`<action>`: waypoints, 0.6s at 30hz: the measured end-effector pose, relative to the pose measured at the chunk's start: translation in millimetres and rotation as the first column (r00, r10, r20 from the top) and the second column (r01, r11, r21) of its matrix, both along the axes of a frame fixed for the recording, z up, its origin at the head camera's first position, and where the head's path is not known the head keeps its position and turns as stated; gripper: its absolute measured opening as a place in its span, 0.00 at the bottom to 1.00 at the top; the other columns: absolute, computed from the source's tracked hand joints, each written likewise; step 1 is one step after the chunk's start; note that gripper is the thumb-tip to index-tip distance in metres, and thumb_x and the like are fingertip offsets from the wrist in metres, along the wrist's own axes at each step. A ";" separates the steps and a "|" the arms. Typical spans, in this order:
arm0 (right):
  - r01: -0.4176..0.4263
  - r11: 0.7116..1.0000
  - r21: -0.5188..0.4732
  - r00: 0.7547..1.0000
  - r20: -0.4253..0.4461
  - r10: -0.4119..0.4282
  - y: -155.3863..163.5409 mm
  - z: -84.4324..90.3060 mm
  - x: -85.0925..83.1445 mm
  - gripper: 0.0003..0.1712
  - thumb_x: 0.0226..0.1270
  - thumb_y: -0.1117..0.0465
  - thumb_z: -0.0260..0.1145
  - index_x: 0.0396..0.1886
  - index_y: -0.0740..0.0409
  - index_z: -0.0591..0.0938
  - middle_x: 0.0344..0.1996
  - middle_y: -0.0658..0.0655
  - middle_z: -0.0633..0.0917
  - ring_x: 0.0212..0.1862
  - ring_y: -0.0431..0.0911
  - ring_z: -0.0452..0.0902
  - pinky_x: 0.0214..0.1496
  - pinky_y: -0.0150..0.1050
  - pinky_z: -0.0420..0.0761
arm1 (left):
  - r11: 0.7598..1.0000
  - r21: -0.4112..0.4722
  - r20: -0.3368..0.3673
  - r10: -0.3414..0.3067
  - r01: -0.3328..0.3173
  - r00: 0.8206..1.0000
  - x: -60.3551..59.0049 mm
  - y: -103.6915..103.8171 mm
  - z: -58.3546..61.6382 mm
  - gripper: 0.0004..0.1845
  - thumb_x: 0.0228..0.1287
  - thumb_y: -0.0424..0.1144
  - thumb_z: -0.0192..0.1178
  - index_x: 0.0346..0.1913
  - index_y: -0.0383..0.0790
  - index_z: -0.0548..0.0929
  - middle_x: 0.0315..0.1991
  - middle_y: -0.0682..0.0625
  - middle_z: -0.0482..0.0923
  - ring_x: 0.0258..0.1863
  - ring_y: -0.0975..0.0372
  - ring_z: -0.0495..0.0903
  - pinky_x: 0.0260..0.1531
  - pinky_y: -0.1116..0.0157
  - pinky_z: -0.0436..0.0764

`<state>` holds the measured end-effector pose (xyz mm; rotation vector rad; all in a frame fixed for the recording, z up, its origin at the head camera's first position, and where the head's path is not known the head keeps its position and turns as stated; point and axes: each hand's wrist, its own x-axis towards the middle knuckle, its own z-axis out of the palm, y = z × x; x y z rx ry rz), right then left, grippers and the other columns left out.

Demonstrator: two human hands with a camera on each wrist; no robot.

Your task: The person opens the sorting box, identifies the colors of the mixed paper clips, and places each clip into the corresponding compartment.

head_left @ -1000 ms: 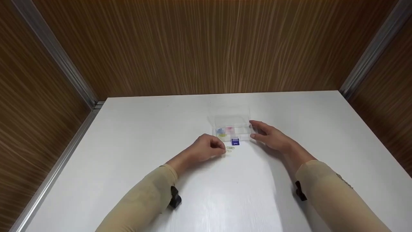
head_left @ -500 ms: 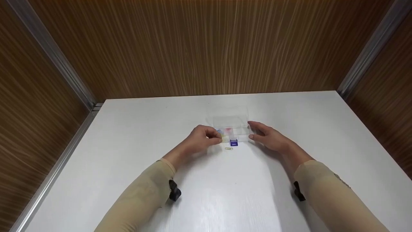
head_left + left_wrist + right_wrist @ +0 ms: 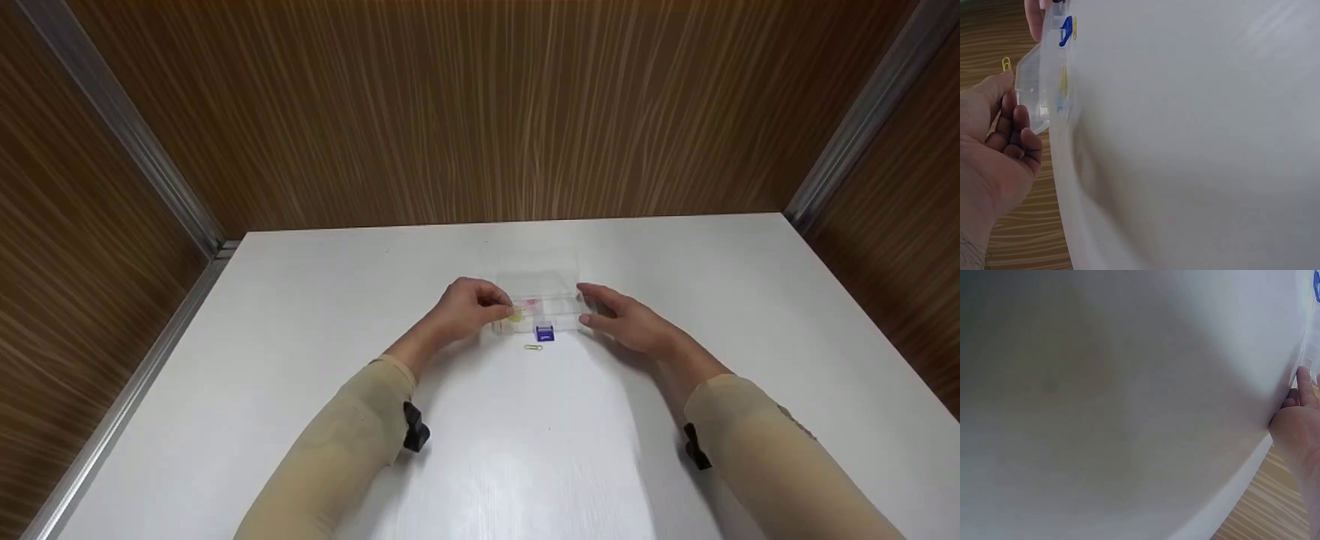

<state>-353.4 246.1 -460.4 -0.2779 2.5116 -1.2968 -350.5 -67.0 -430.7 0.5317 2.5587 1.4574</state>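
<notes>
A yellow paper clip (image 3: 1006,63) is pinched between the thumb and index finger of my left hand (image 3: 466,309), over the left end of a clear compartment box (image 3: 562,307). The transparent lid (image 3: 541,282) is raised at the back. Yellow clips (image 3: 516,315) and pink pieces (image 3: 531,304) lie in its left compartments; my fingers cover the blue ones in the head view. My right hand (image 3: 631,320) rests at the box's right end, fingertips and thumb against its side. Another yellow clip (image 3: 533,347) lies on the table before the blue latch (image 3: 544,334).
The box stands on a white table (image 3: 480,465) with a brown wood-grain panel (image 3: 480,112) behind it. Similar panels rise on the left and right, with metal strips at the corners. A black strap piece (image 3: 415,427) hangs under the left sleeve.
My left hand has picked up one of two clips on the table and carried it back and slightly left, over the box. The right hand stays at the box's right end.
</notes>
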 end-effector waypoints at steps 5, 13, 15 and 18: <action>0.015 1.000 -0.011 1.000 0.014 -0.015 0.5 1.1 1.8 0.42 0.78 0.44 0.67 0.86 0.37 0.61 0.85 0.53 0.57 0.86 0.52 0.40 0.83 0.57 0.41 | 1.000 -0.010 -0.011 0.017 -0.018 1.000 -5.1 0.7 -5.1 0.03 0.73 0.36 0.69 0.42 0.43 0.92 0.40 0.53 0.86 0.40 0.62 0.78 0.43 0.65 0.78; 0.018 1.000 -0.024 1.000 0.024 -0.018 0.1 1.2 1.3 0.42 0.78 0.44 0.67 0.86 0.37 0.61 0.85 0.52 0.56 0.86 0.51 0.40 0.84 0.56 0.42 | 0.998 -0.020 -0.002 0.057 -0.057 0.998 -8.2 0.4 -12.1 0.03 0.72 0.36 0.70 0.42 0.42 0.92 0.39 0.52 0.86 0.39 0.62 0.77 0.43 0.65 0.77; 0.016 0.999 -0.032 1.000 0.022 -0.016 0.4 1.2 1.3 0.42 0.79 0.45 0.67 0.86 0.37 0.61 0.85 0.52 0.56 0.86 0.51 0.41 0.84 0.56 0.42 | 0.998 -0.020 0.004 0.059 -0.059 0.998 -8.6 0.5 -12.9 0.03 0.72 0.36 0.70 0.42 0.42 0.92 0.39 0.52 0.86 0.39 0.62 0.77 0.43 0.65 0.77; 0.009 0.999 -0.036 1.000 0.014 -0.009 0.8 1.5 1.1 0.42 0.79 0.46 0.67 0.86 0.39 0.61 0.85 0.53 0.55 0.86 0.51 0.41 0.84 0.55 0.43 | 0.998 -0.026 0.008 0.059 -0.059 0.998 -8.9 0.8 -13.6 0.03 0.72 0.37 0.70 0.42 0.42 0.92 0.39 0.52 0.86 0.39 0.61 0.77 0.43 0.65 0.76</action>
